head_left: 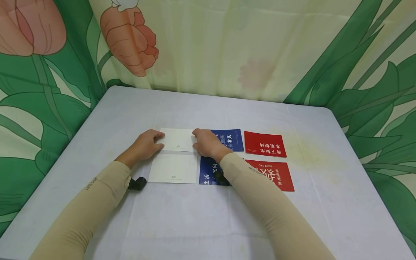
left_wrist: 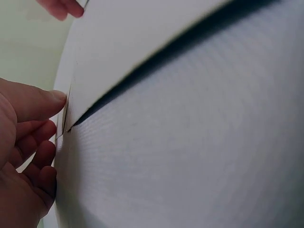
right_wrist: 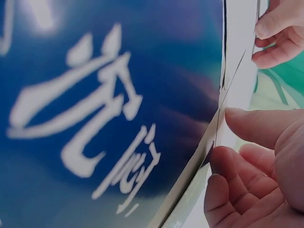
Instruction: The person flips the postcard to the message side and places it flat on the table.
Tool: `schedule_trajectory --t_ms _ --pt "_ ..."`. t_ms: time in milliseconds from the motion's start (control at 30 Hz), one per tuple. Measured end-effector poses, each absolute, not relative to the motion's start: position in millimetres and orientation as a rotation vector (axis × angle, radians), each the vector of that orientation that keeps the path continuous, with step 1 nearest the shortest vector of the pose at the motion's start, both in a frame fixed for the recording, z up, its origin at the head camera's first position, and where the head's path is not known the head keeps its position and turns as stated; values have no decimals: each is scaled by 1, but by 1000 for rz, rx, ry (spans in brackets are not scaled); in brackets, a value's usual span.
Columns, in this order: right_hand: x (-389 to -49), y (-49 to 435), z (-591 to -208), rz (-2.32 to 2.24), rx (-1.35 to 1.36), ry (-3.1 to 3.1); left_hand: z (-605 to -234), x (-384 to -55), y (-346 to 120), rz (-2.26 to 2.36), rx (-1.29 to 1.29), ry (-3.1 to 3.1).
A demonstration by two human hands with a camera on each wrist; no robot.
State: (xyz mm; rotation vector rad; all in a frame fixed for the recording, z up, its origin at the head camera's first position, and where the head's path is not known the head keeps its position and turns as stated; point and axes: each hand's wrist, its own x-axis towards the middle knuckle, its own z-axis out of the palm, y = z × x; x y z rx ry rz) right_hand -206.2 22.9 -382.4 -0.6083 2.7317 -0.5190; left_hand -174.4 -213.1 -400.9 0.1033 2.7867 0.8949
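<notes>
An upper white card [head_left: 178, 140], blank but for a small mark near its lower edge, lies between my two hands. My left hand [head_left: 145, 144] holds its left edge, with the thumb against that edge in the left wrist view. At the opposite edge, my right hand [head_left: 208, 143] grips with thumb and curled fingers. Just below it lies a second white card [head_left: 173, 169]. The right hand and forearm partly cover an upper blue card [head_left: 236, 139] and a lower blue card [head_left: 205, 175], both with white characters.
Two red cards lie on the right: an upper red card [head_left: 264, 141] and a lower red card [head_left: 286, 177] partly under the right sleeve's line of sight. All rest on a white-covered table [head_left: 182, 224]. A floral curtain [head_left: 211, 47] hangs behind the table's far edge.
</notes>
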Motion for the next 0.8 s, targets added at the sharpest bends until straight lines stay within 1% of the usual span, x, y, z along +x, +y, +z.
schedule_trajectory --t_ms 333,600,800 --pt "-207 24 -381 -525 -638 2735 -399 -176 -214 947 94 2760" --pt "-202 43 -362 -731 -700 2698 -390 -171 -212 1030 64 2772" --pt "-194 71 -352 -853 -667 2656 -378 -160 -199 1109 207 2772"
